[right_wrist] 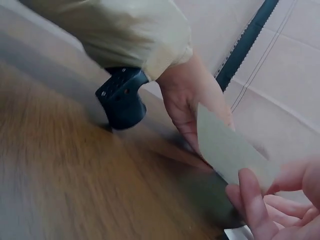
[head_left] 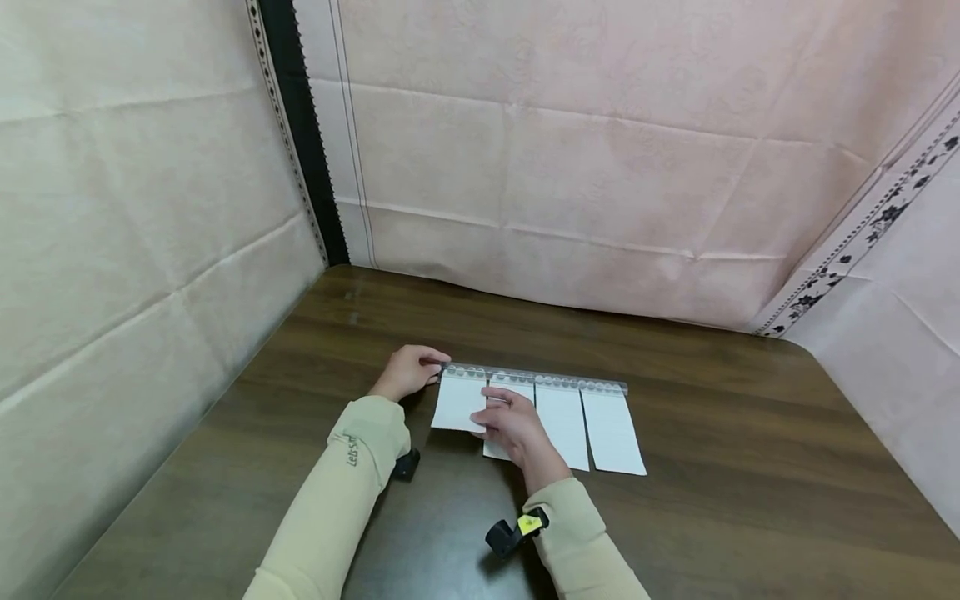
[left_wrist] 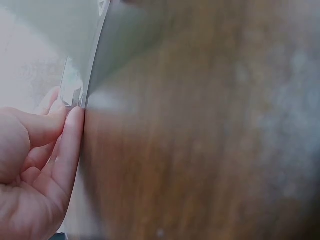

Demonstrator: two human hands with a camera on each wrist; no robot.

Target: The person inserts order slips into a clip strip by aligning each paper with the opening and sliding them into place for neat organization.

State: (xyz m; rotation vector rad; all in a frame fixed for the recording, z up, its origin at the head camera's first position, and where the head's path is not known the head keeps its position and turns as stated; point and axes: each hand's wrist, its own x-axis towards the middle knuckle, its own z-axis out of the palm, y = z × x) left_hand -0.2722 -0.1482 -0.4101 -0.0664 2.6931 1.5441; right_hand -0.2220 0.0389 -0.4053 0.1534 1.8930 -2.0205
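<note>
A clear plastic strip (head_left: 558, 381) with a row of round shapes along it bears several white paper cards side by side. My left hand (head_left: 407, 372) pinches the strip's left end between thumb and fingers; the left wrist view shows that end (left_wrist: 74, 89) close up. With thumb and fingers, my right hand (head_left: 519, 433) pinches the leftmost card (head_left: 456, 402) by its lower right part. That card (right_wrist: 230, 147) is lifted off the table in the right wrist view. The rightmost card (head_left: 617, 429) lies flat. My right hand partly covers the second card.
Everything is on a brown wood-grain table (head_left: 735, 467). Pale cloth (head_left: 600, 167) hangs behind it and at both sides. Black wrist cameras sit under the left cuff (head_left: 406, 465) and by the right cuff (head_left: 504, 537), close to the table.
</note>
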